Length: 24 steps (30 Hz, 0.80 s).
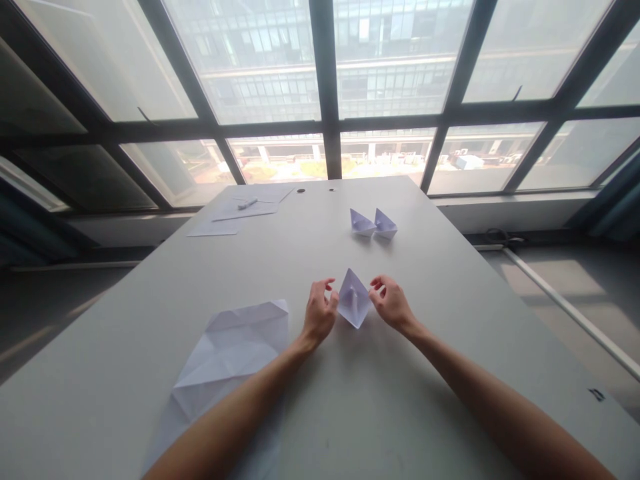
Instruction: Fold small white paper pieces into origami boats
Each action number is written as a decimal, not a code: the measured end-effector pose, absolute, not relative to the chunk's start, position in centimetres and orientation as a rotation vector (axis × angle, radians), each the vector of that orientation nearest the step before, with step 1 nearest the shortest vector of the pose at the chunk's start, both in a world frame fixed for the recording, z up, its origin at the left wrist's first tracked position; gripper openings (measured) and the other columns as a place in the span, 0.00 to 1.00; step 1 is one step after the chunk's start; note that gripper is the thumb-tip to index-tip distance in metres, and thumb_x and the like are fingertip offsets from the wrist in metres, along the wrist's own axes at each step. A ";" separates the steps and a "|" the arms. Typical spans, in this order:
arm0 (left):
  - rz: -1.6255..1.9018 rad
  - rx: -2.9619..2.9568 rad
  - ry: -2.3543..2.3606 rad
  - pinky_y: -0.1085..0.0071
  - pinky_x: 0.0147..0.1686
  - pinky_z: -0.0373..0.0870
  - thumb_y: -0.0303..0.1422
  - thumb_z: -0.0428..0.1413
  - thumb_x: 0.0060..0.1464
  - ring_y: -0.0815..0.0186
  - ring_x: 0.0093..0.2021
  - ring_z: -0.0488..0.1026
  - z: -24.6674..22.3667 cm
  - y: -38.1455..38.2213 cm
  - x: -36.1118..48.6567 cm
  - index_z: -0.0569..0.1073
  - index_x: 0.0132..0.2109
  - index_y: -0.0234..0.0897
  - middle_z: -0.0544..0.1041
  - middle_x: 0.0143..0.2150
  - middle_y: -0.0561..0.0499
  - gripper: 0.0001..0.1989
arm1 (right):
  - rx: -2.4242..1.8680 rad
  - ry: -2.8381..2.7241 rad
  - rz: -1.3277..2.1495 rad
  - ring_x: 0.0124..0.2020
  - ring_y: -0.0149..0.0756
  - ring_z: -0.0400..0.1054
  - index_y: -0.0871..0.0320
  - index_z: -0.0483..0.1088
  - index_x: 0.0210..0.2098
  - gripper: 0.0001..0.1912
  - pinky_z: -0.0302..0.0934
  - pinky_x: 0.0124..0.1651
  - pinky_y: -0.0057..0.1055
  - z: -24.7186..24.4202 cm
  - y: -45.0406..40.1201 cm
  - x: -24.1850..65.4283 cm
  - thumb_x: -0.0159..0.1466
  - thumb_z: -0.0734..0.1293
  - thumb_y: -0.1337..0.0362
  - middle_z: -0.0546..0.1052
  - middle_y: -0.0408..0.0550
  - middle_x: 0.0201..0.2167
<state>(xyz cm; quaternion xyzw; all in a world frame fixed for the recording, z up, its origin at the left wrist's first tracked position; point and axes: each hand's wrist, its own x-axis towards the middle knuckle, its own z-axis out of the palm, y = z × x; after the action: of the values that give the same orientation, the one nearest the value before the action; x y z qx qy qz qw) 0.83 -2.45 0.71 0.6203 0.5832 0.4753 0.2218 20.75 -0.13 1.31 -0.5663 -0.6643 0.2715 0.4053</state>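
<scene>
A folded white paper boat [354,300] sits on the table between my two hands, its pointed ends facing away from me and towards me. My left hand [320,308] is at the boat's left side, with fingers curled and a gap between thumb and forefinger; the thumb tip is close to the paper. On the other side, my right hand [390,301] has loosely bent fingers, and its fingertips reach the boat's right edge. Whether either hand actually touches the paper is hard to tell. Farther off stand two more paper boats, a left one [362,224] and a right one [385,225], side by side.
A large creased sheet of paper [235,347] lies on the table [450,373], partly under my left forearm. At the far left are flat paper sheets [225,217] with a small white object [247,204] on them. Windows [385,60] rise beyond the far edge.
</scene>
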 end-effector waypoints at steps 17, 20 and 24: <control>1.403 1.516 1.520 0.72 0.31 0.67 0.32 0.50 0.59 0.71 0.27 0.66 0.0 -2.1 0.2 0.70 0.50 0.36 0.72 0.41 0.50 0.13 | -1.784 -2.334 0.575 0.27 0.34 0.68 0.55 0.75 0.27 0.10 0.50 0.28 0.28 8.1 -0.2 17.7 0.61 0.64 0.61 0.79 0.49 0.28; 1.398 1.509 1.519 0.72 0.31 0.67 0.32 0.50 0.58 0.70 0.28 0.67 0.1 -2.1 0.1 0.69 0.51 0.36 0.71 0.42 0.49 0.14 | -1.781 -2.332 0.571 0.26 0.33 0.67 0.55 0.75 0.27 0.08 0.50 0.27 0.27 8.1 -0.1 17.6 0.60 0.65 0.63 0.79 0.49 0.27; 1.392 1.490 1.518 0.73 0.29 0.66 0.33 0.51 0.58 0.70 0.27 0.66 0.3 -2.1 0.1 0.69 0.51 0.35 0.71 0.42 0.49 0.15 | -1.761 -2.275 0.585 0.24 0.31 0.65 0.56 0.74 0.24 0.08 0.49 0.26 0.27 8.4 0.5 18.7 0.58 0.65 0.64 0.76 0.46 0.23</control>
<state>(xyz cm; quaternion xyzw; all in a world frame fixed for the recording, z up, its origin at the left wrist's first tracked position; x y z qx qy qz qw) 0.08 -2.15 0.32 0.5600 0.5706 0.5230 0.2953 18.71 0.47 8.41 -0.5966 -0.7708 0.1983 0.1029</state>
